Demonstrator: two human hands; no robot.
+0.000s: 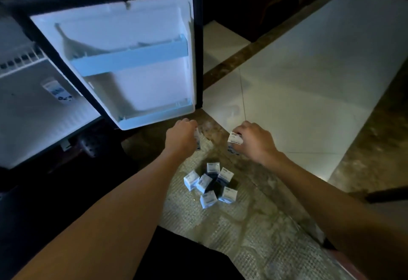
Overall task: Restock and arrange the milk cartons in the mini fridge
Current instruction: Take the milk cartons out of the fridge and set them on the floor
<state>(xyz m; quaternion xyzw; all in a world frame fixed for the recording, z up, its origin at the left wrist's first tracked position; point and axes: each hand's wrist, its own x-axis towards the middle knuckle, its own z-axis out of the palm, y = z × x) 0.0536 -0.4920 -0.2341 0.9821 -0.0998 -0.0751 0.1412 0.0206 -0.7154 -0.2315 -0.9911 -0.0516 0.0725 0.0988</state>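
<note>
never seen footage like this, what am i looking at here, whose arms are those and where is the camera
There is no machine here. A person wears one wide-angle camera on the head, looking forward and down, so the two arms reaching in from the bottom edge are that person's own. The left hand grips a small milk carton, mostly hidden behind the hand. The right hand holds a second carton. Nearer the person, six more cartons stand in a loose cluster on the floor. At the left is the mini fridge with its door swung open, and a lone carton lies inside it.
</note>
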